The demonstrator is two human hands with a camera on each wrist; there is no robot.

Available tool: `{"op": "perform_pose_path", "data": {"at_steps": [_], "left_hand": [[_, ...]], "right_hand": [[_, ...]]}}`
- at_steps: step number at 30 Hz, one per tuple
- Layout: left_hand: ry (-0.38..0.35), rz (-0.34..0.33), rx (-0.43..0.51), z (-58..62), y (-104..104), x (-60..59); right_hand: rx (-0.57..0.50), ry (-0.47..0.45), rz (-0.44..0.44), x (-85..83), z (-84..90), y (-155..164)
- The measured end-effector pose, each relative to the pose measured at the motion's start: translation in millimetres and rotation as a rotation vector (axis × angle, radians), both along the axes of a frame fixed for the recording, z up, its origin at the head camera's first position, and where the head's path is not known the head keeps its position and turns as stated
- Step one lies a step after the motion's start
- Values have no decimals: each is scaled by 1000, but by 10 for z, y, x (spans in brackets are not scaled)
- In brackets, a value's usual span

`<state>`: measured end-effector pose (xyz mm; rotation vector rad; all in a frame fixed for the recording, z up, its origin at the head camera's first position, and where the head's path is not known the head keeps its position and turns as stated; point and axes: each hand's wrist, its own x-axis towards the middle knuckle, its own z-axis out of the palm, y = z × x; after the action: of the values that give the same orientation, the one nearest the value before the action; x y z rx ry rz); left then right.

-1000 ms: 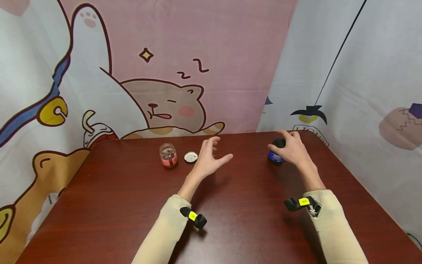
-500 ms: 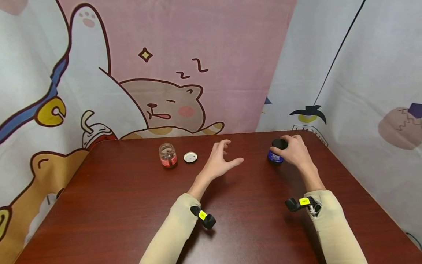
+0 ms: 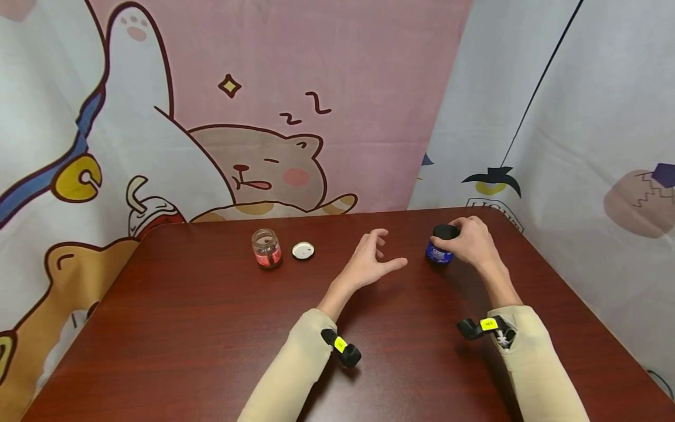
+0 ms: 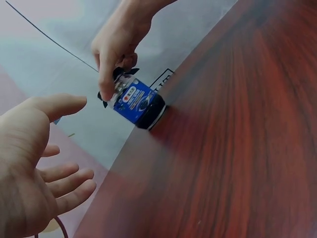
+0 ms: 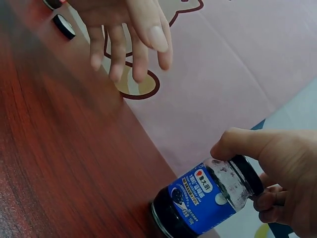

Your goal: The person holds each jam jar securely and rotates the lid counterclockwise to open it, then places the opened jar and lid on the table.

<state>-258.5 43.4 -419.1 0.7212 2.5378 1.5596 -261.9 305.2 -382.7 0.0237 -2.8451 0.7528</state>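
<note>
My right hand [image 3: 471, 241] grips the black lid of the small glass jar with a blue label [image 3: 439, 251], dark inside, standing near the far right of the dark red wooden table [image 3: 211, 328]. My left hand [image 3: 369, 266] hovers beside it, fingers spread, holding nothing.

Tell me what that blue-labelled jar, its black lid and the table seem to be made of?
Blue-labelled jar: apparently clear glass or hard plastic, see-through above a glossy printed label. Black lid: probably plastic, matte and dark. Table: wood or wood-look laminate, reddish-brown grain streaks with a soft sheen.
</note>
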Motion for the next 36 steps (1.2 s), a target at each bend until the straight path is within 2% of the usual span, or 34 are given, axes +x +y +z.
{"op": "perform_pose_path", "data": {"at_steps": [9,14,19,25,36], "left_hand": [[-26,-97,-8,-37,255,55],[-41,-118,-35,-63,379,87],[-33,-99,-65,-81,466,95],[16,-84,-76,-74,529,86],[84,36,-91,-73,570,59]], "right_hand": [[2,5,4,43,10,-23],[-3,18,22,63,16,-32],[-10,28,42,84,30,-63],[-21,80,67,102,93,-148],[-32,87,98,165,209,-319]]}}
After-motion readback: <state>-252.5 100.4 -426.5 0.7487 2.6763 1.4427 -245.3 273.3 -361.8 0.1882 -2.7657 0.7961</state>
